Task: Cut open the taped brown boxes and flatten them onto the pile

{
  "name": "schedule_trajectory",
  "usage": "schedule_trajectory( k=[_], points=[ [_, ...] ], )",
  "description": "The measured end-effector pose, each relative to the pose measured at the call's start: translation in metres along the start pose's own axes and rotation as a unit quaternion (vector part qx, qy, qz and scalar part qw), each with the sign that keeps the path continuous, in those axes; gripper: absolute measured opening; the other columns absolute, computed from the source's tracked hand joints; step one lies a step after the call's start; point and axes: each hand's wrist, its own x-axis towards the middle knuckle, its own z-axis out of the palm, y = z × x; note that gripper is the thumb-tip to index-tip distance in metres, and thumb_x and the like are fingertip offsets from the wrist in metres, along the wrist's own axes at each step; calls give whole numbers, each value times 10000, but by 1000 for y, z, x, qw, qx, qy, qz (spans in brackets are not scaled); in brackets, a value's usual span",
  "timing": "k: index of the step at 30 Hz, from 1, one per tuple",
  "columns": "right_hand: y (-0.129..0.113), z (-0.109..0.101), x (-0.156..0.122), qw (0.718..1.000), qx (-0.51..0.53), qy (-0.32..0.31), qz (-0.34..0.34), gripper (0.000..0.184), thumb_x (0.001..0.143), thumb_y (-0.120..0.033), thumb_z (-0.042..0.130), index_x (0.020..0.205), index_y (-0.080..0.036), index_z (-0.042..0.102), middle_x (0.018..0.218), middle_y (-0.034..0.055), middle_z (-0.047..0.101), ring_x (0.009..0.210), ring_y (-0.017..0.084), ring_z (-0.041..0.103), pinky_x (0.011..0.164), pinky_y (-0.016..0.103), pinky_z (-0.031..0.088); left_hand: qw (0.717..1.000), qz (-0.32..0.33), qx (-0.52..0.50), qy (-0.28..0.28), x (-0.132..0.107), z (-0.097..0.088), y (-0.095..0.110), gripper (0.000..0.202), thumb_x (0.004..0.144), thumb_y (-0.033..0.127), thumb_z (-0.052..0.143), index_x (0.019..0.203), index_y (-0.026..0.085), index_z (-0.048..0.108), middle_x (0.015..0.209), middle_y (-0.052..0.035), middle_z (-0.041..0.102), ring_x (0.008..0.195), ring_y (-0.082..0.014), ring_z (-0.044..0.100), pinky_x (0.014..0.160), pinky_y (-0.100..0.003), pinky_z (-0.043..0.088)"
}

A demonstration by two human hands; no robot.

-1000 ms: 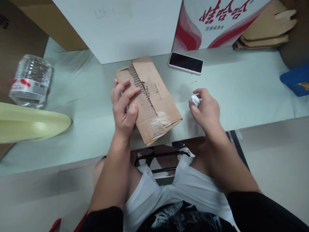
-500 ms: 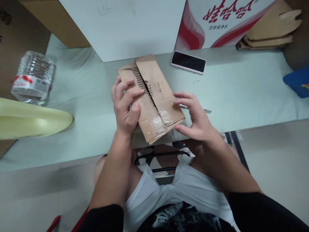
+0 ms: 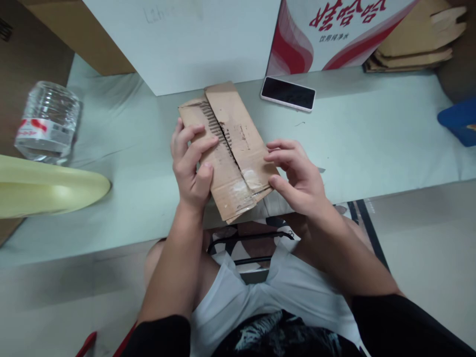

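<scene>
A small flat cardboard box (image 3: 238, 134) lies slanted on the pale green table (image 3: 372, 139), with a torn seam down its top and tape remains near its front end. My left hand (image 3: 190, 166) grips the box's left side, fingers curled over the top and thumb pressed on it. My right hand (image 3: 297, 173) holds the box's right front corner, fingers on the top flap and thumb at the edge.
A black phone (image 3: 288, 93) lies behind the box. A clear water bottle (image 3: 46, 124) lies on its side at far left above a pale yellow curved object (image 3: 48, 186). A red-and-white carton (image 3: 334, 29), stacked cardboard (image 3: 412, 49) and a blue object (image 3: 459, 121) stand at the back right.
My right hand left a small white object at the right, moved left to the box and now grips its right front corner. My left hand has kept its hold.
</scene>
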Motion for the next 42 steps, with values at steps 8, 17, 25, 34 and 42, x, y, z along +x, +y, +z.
schedule_trajectory(
  k=[8, 17, 25, 34, 42],
  points=[
    [-16, 0, 2, 964, -180, -68, -185, 445, 903, -270, 531, 1301, -358, 708, 1541, 30, 513, 1510, 333, 425, 1285, 642, 355, 999, 27, -18, -24, 5, 0, 12, 401, 1020, 568, 455, 1189, 323, 723, 1327, -21, 684, 1311, -292, 621, 1338, -623, 305],
    [-20, -4, 4, 955, -217, -28, -202, 360, 1017, -559, 435, 1134, -321, 678, 1482, 28, 561, 1453, 329, 482, 1250, 609, 420, 998, 14, -41, -36, 4, 1, 27, 396, 1056, 520, 455, 1278, 310, 707, 1388, -29, 677, 1353, -262, 633, 1352, -567, 299],
    [-10, -5, 2, 961, -203, -10, -189, 368, 903, -621, 656, 1130, -332, 673, 1521, 32, 508, 1401, 362, 499, 1227, 666, 403, 999, -13, -22, -44, 2, 4, 26, 471, 1029, 615, 439, 1308, 348, 708, 1428, -42, 666, 1408, -318, 598, 1348, -607, 267],
    [-4, -14, 4, 965, -142, 130, -180, 358, 932, -492, 657, 1231, -325, 556, 1354, 78, 591, 1270, 316, 628, 1014, 578, 603, 997, -48, -35, -40, -3, 4, 23, 442, 998, 627, 491, 1291, 381, 712, 1436, -36, 628, 1457, -341, 525, 1349, -635, 229],
    [23, -7, -10, 984, 33, 143, 105, 483, 923, -634, 683, 1238, -269, 658, 1169, 77, 731, 1101, 297, 720, 988, 524, 639, 997, -54, -49, -15, -7, 8, 19, 493, 960, 685, 529, 1307, 384, 707, 1434, -41, 605, 1460, -355, 514, 1331, -626, 268]
  ],
)
